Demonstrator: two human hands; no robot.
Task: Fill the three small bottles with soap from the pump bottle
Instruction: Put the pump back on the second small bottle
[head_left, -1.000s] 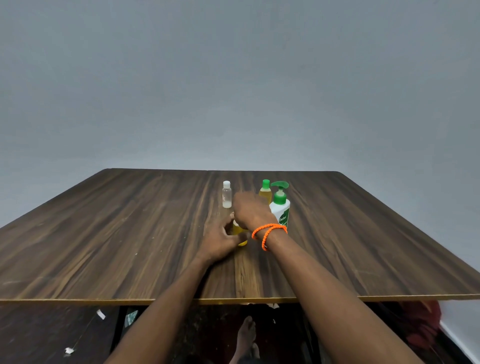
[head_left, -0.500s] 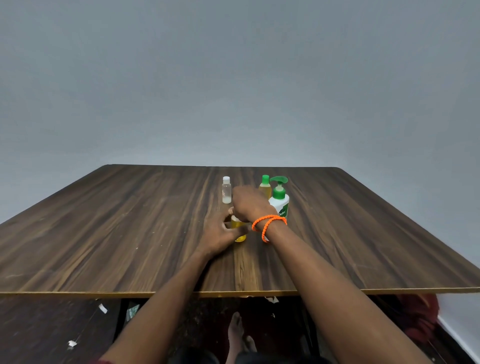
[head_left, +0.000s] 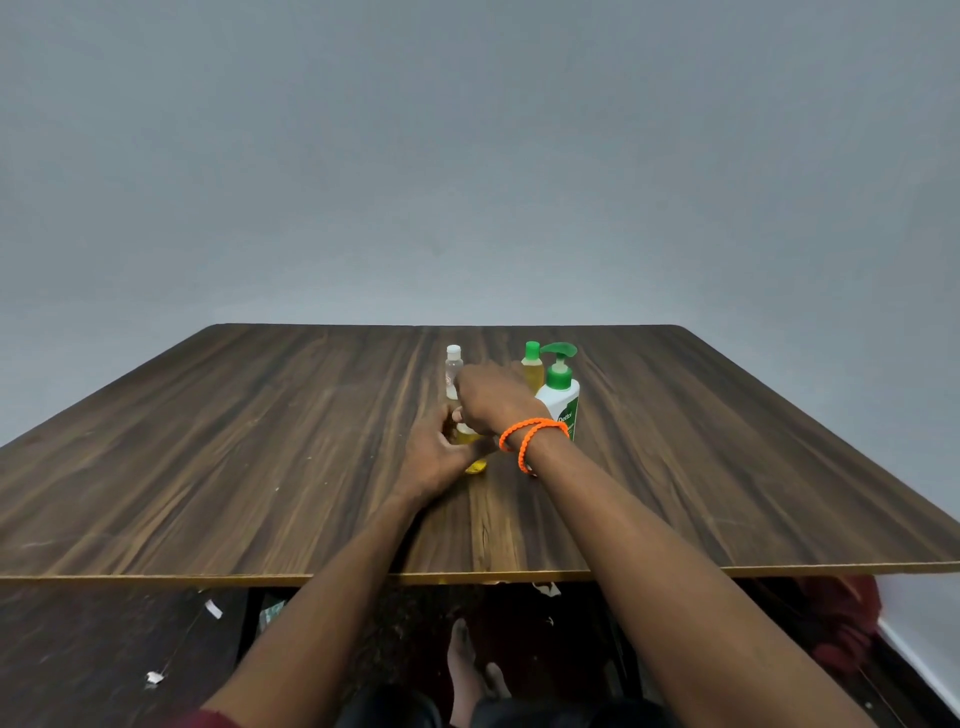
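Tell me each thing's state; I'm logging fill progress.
clear bottle: upright, white cap on, liquid low.
green-capped bottle: upright, capped, yellow inside.
yellow bottle: held by left hand; top hidden under right hand.
pump bottle: upright, untouched.

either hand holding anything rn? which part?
Left hand grips the yellow-filled small bottle round its lower body. Right hand sits over the bottle's top, hiding it; whether it pinches the cap cannot be told.
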